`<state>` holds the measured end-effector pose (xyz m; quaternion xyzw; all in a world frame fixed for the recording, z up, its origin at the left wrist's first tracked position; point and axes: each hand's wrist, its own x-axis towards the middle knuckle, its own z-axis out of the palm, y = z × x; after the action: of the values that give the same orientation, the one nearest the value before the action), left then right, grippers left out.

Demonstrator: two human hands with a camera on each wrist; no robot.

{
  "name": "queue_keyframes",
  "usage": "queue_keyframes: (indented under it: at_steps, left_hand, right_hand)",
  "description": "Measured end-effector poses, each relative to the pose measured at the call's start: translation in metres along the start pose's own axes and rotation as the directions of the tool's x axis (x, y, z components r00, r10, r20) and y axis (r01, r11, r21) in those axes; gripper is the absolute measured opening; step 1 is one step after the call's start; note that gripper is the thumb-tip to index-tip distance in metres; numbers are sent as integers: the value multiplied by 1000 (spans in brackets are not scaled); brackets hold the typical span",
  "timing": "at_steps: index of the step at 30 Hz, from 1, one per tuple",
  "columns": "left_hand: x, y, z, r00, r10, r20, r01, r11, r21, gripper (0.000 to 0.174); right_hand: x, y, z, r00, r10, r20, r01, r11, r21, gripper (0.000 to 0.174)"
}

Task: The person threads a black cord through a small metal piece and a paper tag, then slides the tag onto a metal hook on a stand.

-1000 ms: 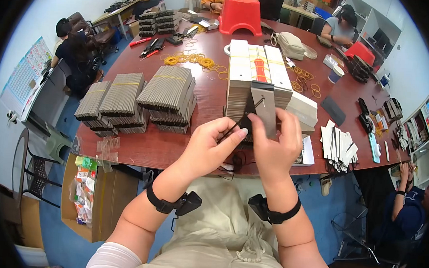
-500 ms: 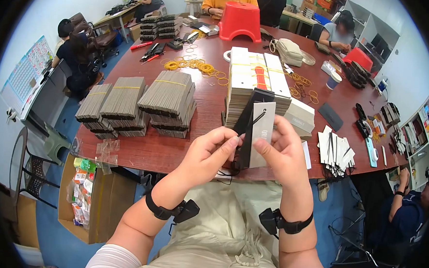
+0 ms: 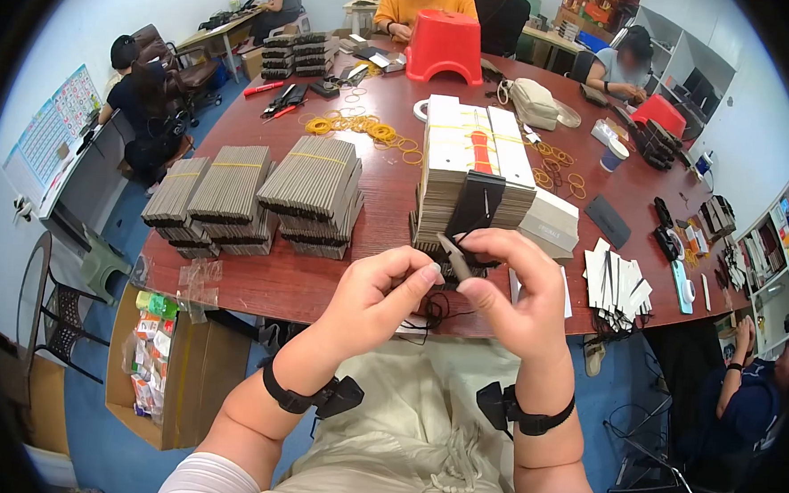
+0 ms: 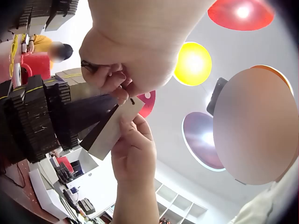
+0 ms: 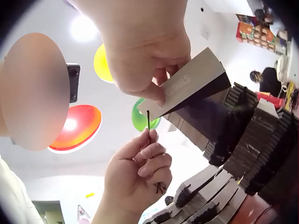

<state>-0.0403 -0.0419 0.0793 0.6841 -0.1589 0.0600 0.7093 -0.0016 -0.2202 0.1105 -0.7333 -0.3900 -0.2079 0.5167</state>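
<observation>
My right hand (image 3: 526, 294) holds a light grey hang tag (image 5: 194, 79) with pale lettering, pinched between thumb and fingers. A black tag (image 3: 477, 202) shows behind it, fanned out from the grey one. Through the hole at the grey tag's end passes a thin black cord (image 5: 148, 119). My left hand (image 3: 379, 290) pinches that cord between thumb and fingertips, close to the tag. From the head, the grey tag appears nearly edge-on between both hands. More black cord (image 3: 431, 313) lies tangled at the table edge below.
A tall banded stack of tags (image 3: 440, 142) stands just beyond my hands. Banded grey stacks (image 3: 309, 171) are at the left, and loose white tags (image 3: 616, 280) with black cords at the right. Rubber bands (image 3: 374, 129) and a red stool (image 3: 442, 48) sit farther back.
The grey tag showed its face to the head view half a second ago and has since tipped to nearly edge-on. My right hand has shifted slightly; the left stays close to the tag.
</observation>
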Motion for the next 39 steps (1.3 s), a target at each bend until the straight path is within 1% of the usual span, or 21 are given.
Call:
queue_keyframes:
  at_steps: [1, 2, 3, 7, 10, 13, 14, 16, 17, 19, 22, 25, 26, 28, 29, 30, 31, 33, 35, 37, 39]
  left_hand:
    - [0, 2, 3, 1000, -9, -2, 8, 1000, -29, 16]
    - [0, 1, 3, 1000, -21, 20, 21, 1000, -15, 16]
    - [-1, 1, 2, 998, -34, 43, 34, 999, -1, 16]
    - [-2, -3, 1, 997, -6, 76, 0, 997, 78, 17]
    - [-4, -5, -2, 997, -20, 73, 13, 996, 86, 18]
    - [-5, -8, -6, 995, -63, 82, 58, 996, 64, 18]
    - [-6, -7, -6, 991, -113, 75, 110, 993, 44, 18]
    - [-6, -3, -7, 976, -205, 69, 204, 979, 11, 17]
    - [-6, -5, -7, 977, -201, 64, 204, 978, -38, 15]
    - [-7, -14, -10, 979, -200, 51, 205, 969, -135, 12]
    - [-8, -21, -12, 992, -125, -15, 122, 983, -139, 11]
    - [-9, -14, -8, 957, -264, -116, 241, 953, -184, 11]
    - [-9, -15, -7, 956, -262, -132, 230, 949, -216, 10]
    - [-10, -19, -7, 946, -275, -171, 222, 936, -274, 7]
    - [-10, -23, -8, 950, -260, -170, 213, 944, -252, 6]
    - [-12, -26, -9, 959, -225, -171, 187, 959, -211, 7]
    - [-13, -30, -10, 968, -188, -169, 159, 972, -171, 7]
    - [-15, -33, -10, 973, -139, -186, 113, 983, -147, 8]
    - [-15, -31, -8, 977, -94, -193, 70, 989, -130, 8]
    - [-15, -25, -5, 979, 127, -159, -105, 985, 139, 11]
    - [-11, -12, -3, 939, 343, -20, -302, 852, 427, 14]
  right_hand:
    - [2, -1, 3, 983, 178, -37, -166, 963, 213, 14]
    - [4, -3, 8, 934, 355, -35, -308, 854, 420, 13]
    - [7, -3, 12, 856, 517, 4, -414, 681, 604, 11]
    - [7, 9, 14, 866, 500, 16, -424, 716, 555, 6]
    - [3, 9, 13, 859, 509, -61, -437, 790, 430, 7]
    - [2, 5, 13, 866, 488, -108, -348, 745, 569, 10]
    - [2, 2, 11, 848, 526, -57, -362, 656, 663, 11]
    - [6, 0, 7, 856, 516, 29, -326, 496, 805, 11]
    - [6, -1, 6, 861, 504, 71, -308, 403, 862, 11]
    - [3, 1, 4, 861, 501, 88, -295, 351, 889, 11]
    - [-8, 11, 2, 867, 484, 117, -262, 244, 934, 15]
    - [-20, 20, 1, 873, 455, 174, -227, 64, 972, 22]
    - [-24, 22, 0, 874, 443, 197, -216, -9, 976, 25]
    - [-28, 27, -1, 888, 396, 234, -232, -54, 971, 32]
    - [-31, 30, -2, 891, 375, 257, -243, -84, 966, 36]
    - [-36, 34, -4, 871, 407, 274, -273, -63, 960, 43]
    - [-41, 37, -4, 854, 440, 277, -289, -41, 956, 39]
    - [-49, 33, 0, 845, 495, 201, -238, 11, 971, 36]
    - [-56, 36, 0, 846, 511, 155, -242, 109, 964, 34]
    - [-58, 36, 0, 834, 530, 153, -281, 169, 945, 33]
    - [-59, 32, -3, 804, 561, 198, -355, 186, 916, 35]
